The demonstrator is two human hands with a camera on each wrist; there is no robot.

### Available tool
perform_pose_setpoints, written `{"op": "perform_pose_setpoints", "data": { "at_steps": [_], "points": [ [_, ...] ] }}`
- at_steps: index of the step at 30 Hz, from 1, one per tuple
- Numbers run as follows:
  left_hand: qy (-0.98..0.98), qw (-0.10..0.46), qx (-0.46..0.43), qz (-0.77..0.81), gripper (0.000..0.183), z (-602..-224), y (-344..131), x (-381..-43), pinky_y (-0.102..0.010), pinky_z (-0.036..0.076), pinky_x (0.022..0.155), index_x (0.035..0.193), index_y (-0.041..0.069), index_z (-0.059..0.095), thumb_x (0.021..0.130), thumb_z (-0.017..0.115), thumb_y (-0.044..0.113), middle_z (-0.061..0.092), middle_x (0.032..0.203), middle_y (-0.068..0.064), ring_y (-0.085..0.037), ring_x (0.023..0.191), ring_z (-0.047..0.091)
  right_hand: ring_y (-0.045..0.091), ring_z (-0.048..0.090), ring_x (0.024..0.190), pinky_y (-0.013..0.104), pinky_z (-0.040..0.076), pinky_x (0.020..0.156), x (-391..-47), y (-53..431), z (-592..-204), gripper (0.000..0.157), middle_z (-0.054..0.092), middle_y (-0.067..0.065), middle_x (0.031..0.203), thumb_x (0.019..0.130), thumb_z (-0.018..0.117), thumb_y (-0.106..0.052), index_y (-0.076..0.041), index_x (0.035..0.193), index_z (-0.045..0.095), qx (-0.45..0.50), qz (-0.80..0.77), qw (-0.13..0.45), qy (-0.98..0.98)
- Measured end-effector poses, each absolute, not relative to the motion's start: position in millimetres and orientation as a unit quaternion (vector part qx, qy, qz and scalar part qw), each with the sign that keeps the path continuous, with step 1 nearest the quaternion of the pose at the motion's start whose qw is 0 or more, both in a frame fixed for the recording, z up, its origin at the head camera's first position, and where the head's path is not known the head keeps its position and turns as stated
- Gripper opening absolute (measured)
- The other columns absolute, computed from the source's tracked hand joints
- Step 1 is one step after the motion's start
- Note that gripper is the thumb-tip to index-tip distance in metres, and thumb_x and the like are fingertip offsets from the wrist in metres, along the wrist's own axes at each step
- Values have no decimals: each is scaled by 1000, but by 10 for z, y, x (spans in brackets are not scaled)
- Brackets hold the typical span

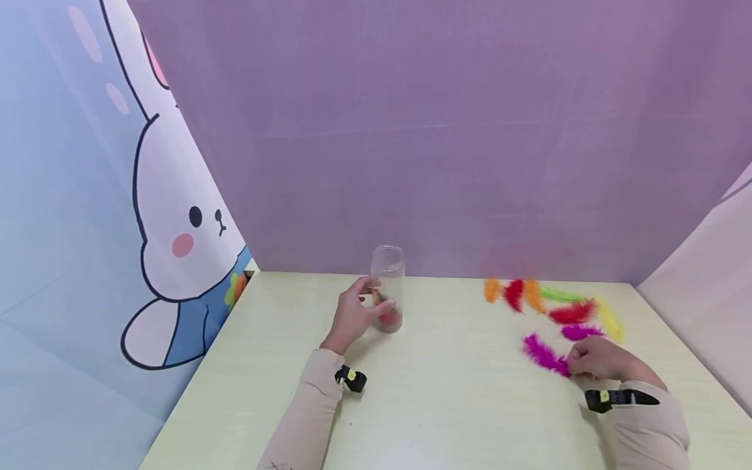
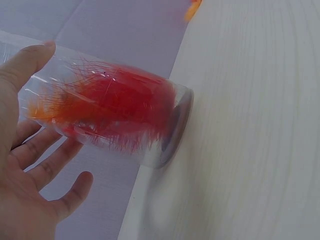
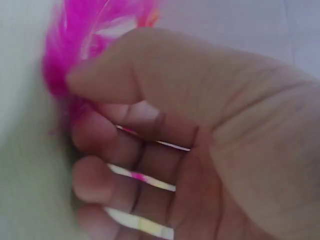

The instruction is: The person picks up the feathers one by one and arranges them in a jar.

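Observation:
A clear jar (image 1: 389,269) stands upright near the back of the table, with red and orange feathers (image 2: 125,102) inside its lower part. My left hand (image 1: 356,311) holds the jar around its side, thumb on one side and fingers curving behind on the other. At the right, my right hand (image 1: 602,359) pinches one end of a magenta feather (image 1: 543,354) between thumb and forefinger, close over the table. In the right wrist view the magenta feather (image 3: 72,45) rises from the fingertips, blurred at its edges.
Beyond my right hand lie several loose feathers: another magenta feather (image 1: 580,331), a red feather (image 1: 572,313), a yellow feather (image 1: 611,321), a green feather (image 1: 561,296) and an orange feather (image 1: 533,295). A purple cloth (image 1: 446,143) hangs along the back edge of the pale table (image 1: 458,398).

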State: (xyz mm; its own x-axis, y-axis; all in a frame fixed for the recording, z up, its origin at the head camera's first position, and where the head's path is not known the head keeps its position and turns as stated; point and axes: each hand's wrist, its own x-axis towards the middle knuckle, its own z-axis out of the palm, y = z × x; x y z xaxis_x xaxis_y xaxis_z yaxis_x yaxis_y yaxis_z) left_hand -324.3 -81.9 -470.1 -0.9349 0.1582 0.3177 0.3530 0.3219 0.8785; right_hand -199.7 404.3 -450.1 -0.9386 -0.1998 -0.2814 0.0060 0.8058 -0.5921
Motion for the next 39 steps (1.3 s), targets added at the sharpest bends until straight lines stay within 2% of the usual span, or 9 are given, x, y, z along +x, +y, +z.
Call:
{"op": "perform_pose_setpoints", "data": {
  "at_steps": [3,10,14,20,26,29,33,36,39],
  "points": [
    [-808,91,-161,-560,61,-4701,-815,-3252,-48,49,104,131,17,63,79,88,37,71,126,1,-23,117,66,8,47,61,23,38,58,-2019,4019,-4472,12,54,-1,68,92,65,-7,-5,81,65,-47,-295,131,945],
    [-808,92,-164,-558,63,-4702,-814,-3259,-49,49,104,133,16,62,80,88,39,71,127,1,-23,117,65,14,58,67,26,51,57,-2089,3914,-4387,4,67,6,79,93,68,-5,-2,92,67,-27,-298,46,953],
    [-806,92,-166,-561,62,-4708,-811,-3270,-53,48,105,132,16,63,79,88,38,71,127,0,-24,117,65,19,64,73,28,55,60,-2124,3852,-4333,13,72,10,86,95,68,-7,2,104,69,-6,-298,1,954],
    [-804,93,-164,-564,62,-4716,-810,-3266,-53,48,104,131,17,64,79,89,38,71,127,1,-24,116,65,10,59,66,25,49,55,-2172,3774,-4314,17,69,8,82,97,68,-11,1,109,73,-1,-295,-66,953],
    [-806,86,-167,-562,63,-4731,-804,-3253,-53,48,105,133,16,63,80,88,41,70,127,1,-24,117,65,13,65,65,22,52,56,-2178,3703,-4324,20,75,16,88,97,69,-13,4,106,74,3,-297,-114,948],
    [-803,86,-166,-565,63,-4730,-809,-3247,-56,47,106,132,16,63,80,88,42,71,127,1,-24,118,65,9,61,63,23,49,55,-2188,3662,-4314,19,75,15,86,97,70,-15,2,105,74,6,-283,-135,950],
    [-803,85,-165,-566,64,-4729,-817,-3247,-57,46,106,132,16,63,79,88,42,71,127,1,-24,118,65,7,58,62,23,47,55,-2197,3611,-4305,17,75,14,85,97,69,-12,1,105,75,9,-268,-155,951],
    [-804,84,-164,-565,64,-4730,-820,-3254,-57,46,106,132,16,63,79,88,42,71,127,2,-24,118,65,11,60,63,23,48,54,-2200,3580,-4295,17,75,16,88,97,67,-9,2,108,74,10,-273,-167,947],
    [-804,85,-163,-565,63,-4729,-822,-3260,-56,46,106,131,16,63,79,88,42,71,127,2,-24,118,64,8,59,62,23,48,54,-2204,3555,-4280,17,76,19,90,97,67,-7,2,109,74,9,-274,-189,943]
  ]
}}
